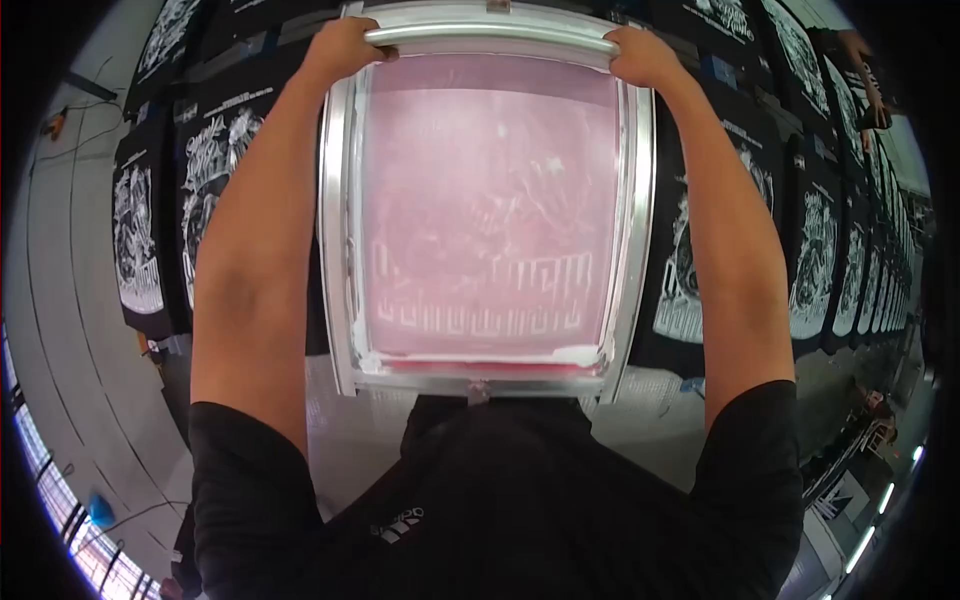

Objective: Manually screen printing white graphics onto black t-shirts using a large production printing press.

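Observation:
A silk-screen frame (640,230) with metal sides and pink mesh (490,190) lies flat in front of me. White ink streaks its inner edges, and a pale design shows through the mesh. Across its far end runs a long silver squeegee (490,32). My left hand (350,50) is closed round the squeegee's left end, my right hand (645,58) round its right end. Both arms are stretched out along the frame's sides. From here I cannot see the squeegee's blade clearly.
Black shirts with white prints lie in rows to the left (215,170) and right (815,250) of the frame. Another person's arm (870,85) shows at the far right. A grey floor (75,250) with cables stretches along the left.

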`<action>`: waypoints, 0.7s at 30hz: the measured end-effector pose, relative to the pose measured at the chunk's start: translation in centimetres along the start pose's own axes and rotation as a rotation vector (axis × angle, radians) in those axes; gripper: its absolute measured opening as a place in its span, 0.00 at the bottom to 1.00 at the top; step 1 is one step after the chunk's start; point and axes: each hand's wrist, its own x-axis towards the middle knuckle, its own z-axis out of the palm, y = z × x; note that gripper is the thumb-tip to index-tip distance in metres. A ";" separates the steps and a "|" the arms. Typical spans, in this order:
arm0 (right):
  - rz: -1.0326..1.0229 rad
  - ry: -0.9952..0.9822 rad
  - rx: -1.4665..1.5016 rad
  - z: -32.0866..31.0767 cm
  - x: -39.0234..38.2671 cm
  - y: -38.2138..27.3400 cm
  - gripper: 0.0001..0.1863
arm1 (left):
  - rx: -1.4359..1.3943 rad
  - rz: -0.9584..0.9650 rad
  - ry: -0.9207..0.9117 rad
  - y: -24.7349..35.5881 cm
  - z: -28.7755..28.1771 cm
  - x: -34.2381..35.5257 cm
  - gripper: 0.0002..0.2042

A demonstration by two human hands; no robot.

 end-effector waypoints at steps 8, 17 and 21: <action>-0.104 -0.110 0.314 2.2 -36.6 -12.8 0.17 | -0.128 0.002 -0.171 8.1 0.3 -37.5 0.15; -0.034 -0.121 0.357 8.7 -44.2 -14.5 0.21 | -0.206 0.027 -0.079 9.3 5.6 -46.6 0.15; -0.074 0.111 0.230 9.1 -46.6 -17.4 0.24 | -0.121 0.148 0.214 11.8 6.0 -48.6 0.18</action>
